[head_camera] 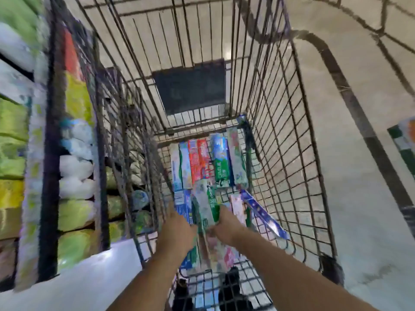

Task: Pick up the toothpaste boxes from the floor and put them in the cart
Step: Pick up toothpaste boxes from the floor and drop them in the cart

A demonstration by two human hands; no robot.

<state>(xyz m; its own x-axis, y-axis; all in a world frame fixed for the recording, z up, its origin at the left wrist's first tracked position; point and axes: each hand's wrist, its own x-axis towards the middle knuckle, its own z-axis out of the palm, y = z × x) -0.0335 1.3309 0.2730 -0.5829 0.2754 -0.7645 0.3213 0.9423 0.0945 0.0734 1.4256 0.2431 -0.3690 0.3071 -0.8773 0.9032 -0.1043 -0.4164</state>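
I look down into a wire shopping cart [289, 167]. Several toothpaste boxes [208, 162] lie side by side on its bottom, red, blue, green and white. Both my hands reach inside the cart. My left hand [177, 230] and my right hand [226, 223] together grip a green and white toothpaste box [205, 206] just above the other boxes. A blue box [262, 212] leans against the cart's right wall. More boxes lie under my wrists, partly hidden.
Store shelves [74, 176] with green, yellow and white packages stand close on the left of the cart. Pale tiled floor [359, 198] spreads to the right. A dark panel [190, 86] sits at the cart's far end. A green and white package [404, 140] shows at the right edge.
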